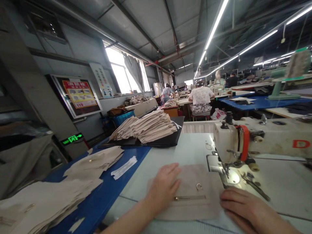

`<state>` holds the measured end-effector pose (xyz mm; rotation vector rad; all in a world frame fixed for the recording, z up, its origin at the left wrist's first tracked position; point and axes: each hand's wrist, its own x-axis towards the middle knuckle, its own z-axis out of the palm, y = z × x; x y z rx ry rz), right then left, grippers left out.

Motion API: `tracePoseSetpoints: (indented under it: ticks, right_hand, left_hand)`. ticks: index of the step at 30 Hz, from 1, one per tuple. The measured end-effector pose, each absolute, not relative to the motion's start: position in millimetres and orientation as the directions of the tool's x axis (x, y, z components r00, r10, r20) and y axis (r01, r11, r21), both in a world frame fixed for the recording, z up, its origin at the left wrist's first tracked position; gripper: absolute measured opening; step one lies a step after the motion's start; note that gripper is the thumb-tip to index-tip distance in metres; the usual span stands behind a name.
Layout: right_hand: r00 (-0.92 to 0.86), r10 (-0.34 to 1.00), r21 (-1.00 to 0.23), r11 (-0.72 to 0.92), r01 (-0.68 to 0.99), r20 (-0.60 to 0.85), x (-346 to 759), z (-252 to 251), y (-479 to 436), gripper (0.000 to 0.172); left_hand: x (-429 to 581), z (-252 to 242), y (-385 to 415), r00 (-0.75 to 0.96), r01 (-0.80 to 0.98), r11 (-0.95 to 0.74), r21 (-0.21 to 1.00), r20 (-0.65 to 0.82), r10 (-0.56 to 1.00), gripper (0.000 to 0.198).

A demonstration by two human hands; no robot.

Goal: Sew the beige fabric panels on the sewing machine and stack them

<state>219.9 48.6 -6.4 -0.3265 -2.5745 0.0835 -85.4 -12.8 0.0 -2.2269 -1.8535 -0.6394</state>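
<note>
A beige fabric panel [192, 208] lies on the pale sewing table, with a zipper [190, 197] across it and a small metal ring [199, 186] above the zipper. My left hand [163, 185] rests on the panel's left part, fingers stretched out and slightly blurred. At the right edge of the panel, my right hand [240, 204] has its fingers pressed together on the fabric; its thumb is hidden. Just beyond that hand stands a sewing machine [226, 143], its needle area lit and beside the panel's upper right corner.
Beige fabric pieces [151, 126] are stacked on a black board behind the table. More stacked panels [48, 201] and a white strip [124, 167] lie on the blue surface at left. Scissors-like metal tool [255, 187] lies by the machine. A person [201, 97] sits farther back.
</note>
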Motion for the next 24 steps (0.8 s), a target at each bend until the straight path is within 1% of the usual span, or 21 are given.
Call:
tracePoseSetpoints:
  ticks: [4, 6, 8, 10, 13, 17, 24]
  right_hand:
    - [-0.799, 0.211, -0.071, 0.976, 0.207, 0.563, 221, -9, 50, 0.021]
    - [-0.79, 0.215, -0.07, 0.974, 0.215, 0.575, 222, -13, 51, 0.022]
    - [-0.785, 0.223, -0.067, 0.971, 0.228, 0.578, 223, -17, 52, 0.024]
    - [-0.786, 0.228, -0.055, 0.969, 0.24, 0.575, 225, -21, 54, 0.025]
    - [-0.797, 0.229, -0.036, 0.967, 0.253, 0.558, 227, -24, 55, 0.026]
    - [-0.805, 0.241, -0.039, 0.964, 0.263, 0.542, 230, -28, 57, 0.025]
    - [-0.814, 0.279, -0.059, 0.955, 0.291, 0.509, 237, -40, 61, 0.027]
  left_hand:
    - [-192, 10, -21, -0.178, 0.981, 0.115, 0.157, 0.479, 0.859, 0.034]
    - [-235, 17, -27, -0.314, 0.949, 0.263, 0.172, 0.471, 0.824, 0.034]
    - [-261, 19, -34, -0.403, 0.915, 0.359, 0.183, 0.44, 0.802, 0.032]
    - [-274, 16, -39, -0.443, 0.896, 0.399, 0.192, 0.405, 0.8, 0.03]
    - [-276, 8, -42, -0.454, 0.891, 0.407, 0.2, 0.375, 0.809, 0.033]
    - [-272, 4, -43, -0.458, 0.889, 0.413, 0.199, 0.365, 0.811, 0.034]
    - [-265, 11, -45, -0.471, 0.882, 0.428, 0.199, 0.359, 0.806, 0.03]
